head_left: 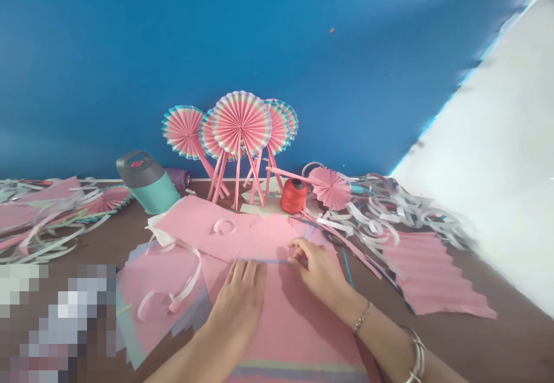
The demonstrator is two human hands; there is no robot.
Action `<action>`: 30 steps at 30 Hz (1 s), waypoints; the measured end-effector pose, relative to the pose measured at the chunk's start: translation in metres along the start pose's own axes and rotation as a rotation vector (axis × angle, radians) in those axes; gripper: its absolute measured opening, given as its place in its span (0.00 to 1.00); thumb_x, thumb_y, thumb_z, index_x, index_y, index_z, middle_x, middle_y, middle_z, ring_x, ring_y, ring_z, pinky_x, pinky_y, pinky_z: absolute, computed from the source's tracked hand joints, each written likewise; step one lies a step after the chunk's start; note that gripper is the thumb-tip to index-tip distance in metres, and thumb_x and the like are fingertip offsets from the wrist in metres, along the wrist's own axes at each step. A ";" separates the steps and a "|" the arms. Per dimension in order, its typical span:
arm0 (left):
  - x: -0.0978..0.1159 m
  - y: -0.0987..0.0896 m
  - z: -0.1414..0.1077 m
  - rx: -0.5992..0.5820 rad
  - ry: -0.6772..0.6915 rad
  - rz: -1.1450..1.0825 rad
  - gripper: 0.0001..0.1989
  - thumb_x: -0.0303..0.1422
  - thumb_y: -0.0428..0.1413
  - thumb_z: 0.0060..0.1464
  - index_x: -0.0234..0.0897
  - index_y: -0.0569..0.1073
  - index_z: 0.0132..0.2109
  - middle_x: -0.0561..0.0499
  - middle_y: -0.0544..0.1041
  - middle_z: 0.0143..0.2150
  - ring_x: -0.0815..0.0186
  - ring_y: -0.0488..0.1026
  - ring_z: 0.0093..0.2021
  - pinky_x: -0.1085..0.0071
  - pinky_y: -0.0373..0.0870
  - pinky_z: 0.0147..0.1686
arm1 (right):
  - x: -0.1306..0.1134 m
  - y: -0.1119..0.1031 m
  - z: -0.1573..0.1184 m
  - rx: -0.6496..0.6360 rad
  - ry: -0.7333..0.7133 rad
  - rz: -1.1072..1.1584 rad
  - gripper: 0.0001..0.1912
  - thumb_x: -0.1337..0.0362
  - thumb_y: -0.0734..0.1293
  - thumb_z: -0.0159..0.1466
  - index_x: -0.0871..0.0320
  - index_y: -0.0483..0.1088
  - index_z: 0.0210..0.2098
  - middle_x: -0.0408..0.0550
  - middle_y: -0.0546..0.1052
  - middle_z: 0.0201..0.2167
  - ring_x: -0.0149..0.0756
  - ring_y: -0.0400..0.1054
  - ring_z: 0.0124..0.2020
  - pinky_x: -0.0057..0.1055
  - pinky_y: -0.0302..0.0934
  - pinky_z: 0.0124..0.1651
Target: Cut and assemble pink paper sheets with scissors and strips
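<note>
A large pink paper sheet (303,325) lies in front of me, with pale yellow and lilac bands at its near end and a lilac strip along its far edge. My left hand (242,290) rests flat on it, fingers stretched out together to that far edge; its thumb is hidden. At the right end of the same edge, my right hand (315,265) has bent fingers and its thumb on the strip. Beyond both hands lies another pink sheet (194,227) with a curled paper strip (224,226) on top.
Several pleated paper fans (241,122) stand against the blue wall (277,37). Nearby are a teal flask (153,190), a red thread cone (293,197) and a pink fan (331,188). Paper strips (385,216) heap at right, beside a creased pink sheet (437,276). More sheets (160,290) lie at left.
</note>
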State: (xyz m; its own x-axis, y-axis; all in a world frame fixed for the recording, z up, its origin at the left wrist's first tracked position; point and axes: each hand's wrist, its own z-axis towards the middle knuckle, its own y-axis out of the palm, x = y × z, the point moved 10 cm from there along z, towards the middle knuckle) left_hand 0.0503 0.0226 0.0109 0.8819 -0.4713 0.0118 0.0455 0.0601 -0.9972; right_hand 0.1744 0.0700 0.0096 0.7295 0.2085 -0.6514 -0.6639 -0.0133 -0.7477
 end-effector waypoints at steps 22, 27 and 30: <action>0.002 0.007 0.001 -0.145 -0.026 0.035 0.33 0.14 0.45 0.45 0.37 0.62 0.59 0.42 0.67 0.50 0.55 0.65 0.48 0.65 0.73 0.35 | -0.022 -0.004 -0.007 0.051 -0.092 -0.265 0.11 0.73 0.58 0.60 0.57 0.66 0.41 0.45 0.76 0.30 0.36 0.69 0.35 0.30 0.49 0.37; 0.001 0.010 0.002 -0.141 -0.020 0.052 0.32 0.14 0.46 0.45 0.37 0.62 0.59 0.41 0.67 0.50 0.54 0.64 0.48 0.65 0.73 0.35 | -0.028 -0.002 -0.009 0.010 -0.088 -0.343 0.12 0.74 0.59 0.60 0.58 0.66 0.42 0.46 0.76 0.32 0.38 0.68 0.35 0.31 0.48 0.37; 0.001 0.012 0.002 -0.139 -0.015 0.060 0.32 0.14 0.45 0.45 0.36 0.63 0.58 0.41 0.67 0.50 0.54 0.64 0.49 0.65 0.73 0.35 | -0.031 -0.001 -0.010 -0.004 -0.113 -0.373 0.13 0.74 0.58 0.61 0.58 0.66 0.43 0.47 0.76 0.33 0.39 0.67 0.37 0.32 0.48 0.37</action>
State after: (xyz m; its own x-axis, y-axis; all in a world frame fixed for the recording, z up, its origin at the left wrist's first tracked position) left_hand 0.0533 0.0247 -0.0010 0.8879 -0.4575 -0.0477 -0.0716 -0.0351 -0.9968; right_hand 0.1540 0.0541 0.0296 0.8979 0.3061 -0.3162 -0.3554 0.0805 -0.9312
